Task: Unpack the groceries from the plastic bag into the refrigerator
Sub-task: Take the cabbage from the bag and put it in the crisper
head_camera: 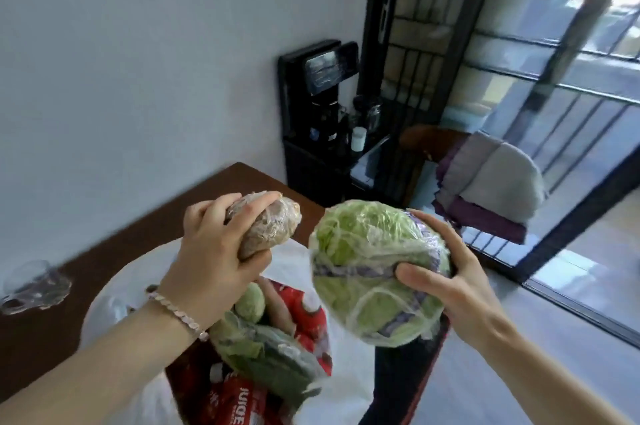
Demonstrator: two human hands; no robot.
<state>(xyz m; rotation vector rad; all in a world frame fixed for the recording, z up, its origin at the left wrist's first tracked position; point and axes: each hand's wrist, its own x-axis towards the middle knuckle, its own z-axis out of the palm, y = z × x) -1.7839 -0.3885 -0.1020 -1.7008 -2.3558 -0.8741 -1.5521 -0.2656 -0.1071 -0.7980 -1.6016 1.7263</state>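
My left hand (214,244) grips a brown root vegetable wrapped in cling film (268,222), held up above the bag. My right hand (460,279) holds a green cabbage wrapped in film with purple tape (370,268), thumb across its front. Below both, the white plastic bag (114,307) lies open on the brown table (104,262). Inside it I see wrapped green vegetables (266,352), a red packet (308,317) and a red juice carton (239,400). No refrigerator is in view.
A clear glass (34,286) stands on the table at the far left. A black water dispenser (322,119) stands against the white wall behind the table. To the right are a chair draped with grey and purple cloth (491,189) and a black-framed sliding glass door (568,106).
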